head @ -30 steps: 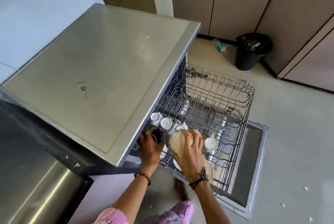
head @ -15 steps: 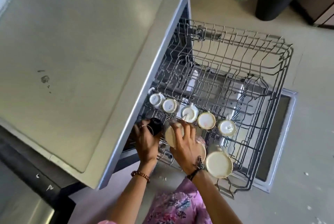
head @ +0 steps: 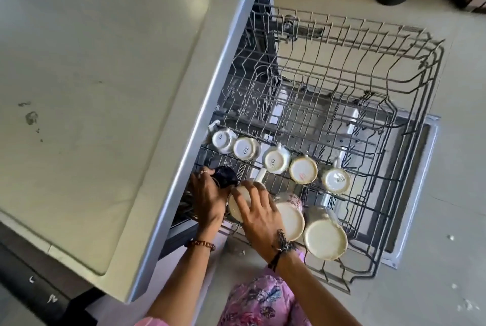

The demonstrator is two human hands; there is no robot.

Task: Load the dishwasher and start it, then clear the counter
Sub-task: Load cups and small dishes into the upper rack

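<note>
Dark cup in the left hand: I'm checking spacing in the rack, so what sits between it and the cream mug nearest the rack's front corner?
Head view: two upturned cream mugs, one under the right hand, then one beside it.

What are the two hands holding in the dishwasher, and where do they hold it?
The left hand grips a dark cup round its side. The right hand rests on the upturned base of a cream mug, fingers spread over it.
</note>
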